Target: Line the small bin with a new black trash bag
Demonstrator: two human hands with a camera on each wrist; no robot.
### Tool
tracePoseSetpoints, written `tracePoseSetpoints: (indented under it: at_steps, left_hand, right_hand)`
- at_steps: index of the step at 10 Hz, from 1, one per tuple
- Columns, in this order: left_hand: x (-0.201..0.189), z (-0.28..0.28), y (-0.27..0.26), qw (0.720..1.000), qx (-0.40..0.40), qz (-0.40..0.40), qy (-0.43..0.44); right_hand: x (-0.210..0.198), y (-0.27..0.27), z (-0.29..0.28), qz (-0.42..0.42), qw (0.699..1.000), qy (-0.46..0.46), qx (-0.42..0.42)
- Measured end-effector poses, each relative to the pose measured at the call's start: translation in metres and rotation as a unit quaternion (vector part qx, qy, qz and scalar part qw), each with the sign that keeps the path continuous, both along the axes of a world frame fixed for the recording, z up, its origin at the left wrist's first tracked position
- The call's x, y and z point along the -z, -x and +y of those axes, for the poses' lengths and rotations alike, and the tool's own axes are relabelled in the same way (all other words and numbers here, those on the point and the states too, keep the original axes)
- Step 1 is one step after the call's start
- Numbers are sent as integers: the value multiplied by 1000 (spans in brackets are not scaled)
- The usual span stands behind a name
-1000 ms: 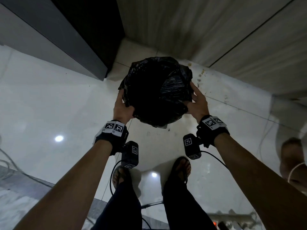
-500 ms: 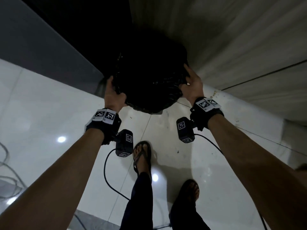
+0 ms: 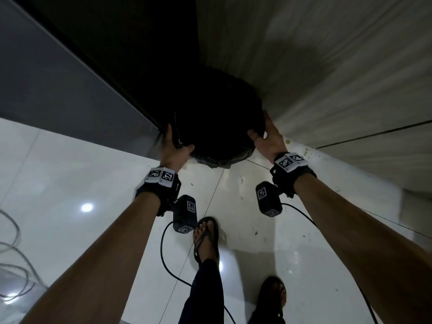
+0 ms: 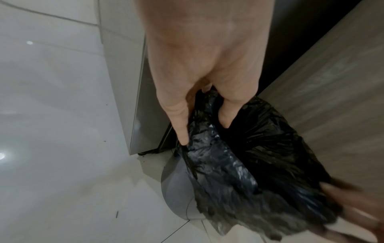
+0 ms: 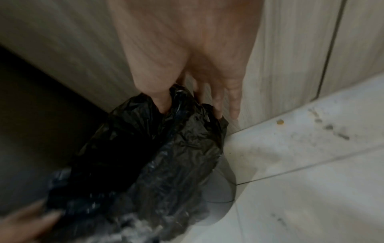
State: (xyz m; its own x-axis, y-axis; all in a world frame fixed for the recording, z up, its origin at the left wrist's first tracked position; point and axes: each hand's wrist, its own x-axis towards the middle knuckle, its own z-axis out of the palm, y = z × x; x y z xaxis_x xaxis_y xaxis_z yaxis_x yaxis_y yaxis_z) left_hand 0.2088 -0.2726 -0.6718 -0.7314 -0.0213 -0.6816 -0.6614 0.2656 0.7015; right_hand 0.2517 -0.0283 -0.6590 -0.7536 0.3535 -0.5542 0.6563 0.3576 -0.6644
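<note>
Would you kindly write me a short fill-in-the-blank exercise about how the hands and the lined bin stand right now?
1. The bag folded over the small bin is ____ in colour.
2. The bin sits on the tiled floor in a ____ between a dark cabinet and a wood-grain panel.
3. The left hand and the right hand grip the bin's rim on ____ sides.
4. The person's feet wear ____.

Missing words: black; corner; opposite; sandals

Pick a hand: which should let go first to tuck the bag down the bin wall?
Right, probably. The right hand holds the bag with its outer fingers already loose against the wood panel. The left hand has the firmer grip on the rim over the grey bin, so it can steady.
</note>
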Motion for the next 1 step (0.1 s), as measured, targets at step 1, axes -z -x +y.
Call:
tracePoseSetpoints:
  at_steps: [1]
  left_hand:
    - [-14, 1, -22, 996, 54, 69, 3]
  right_hand:
    - [-26, -21, -3, 62, 995, -59, -58]
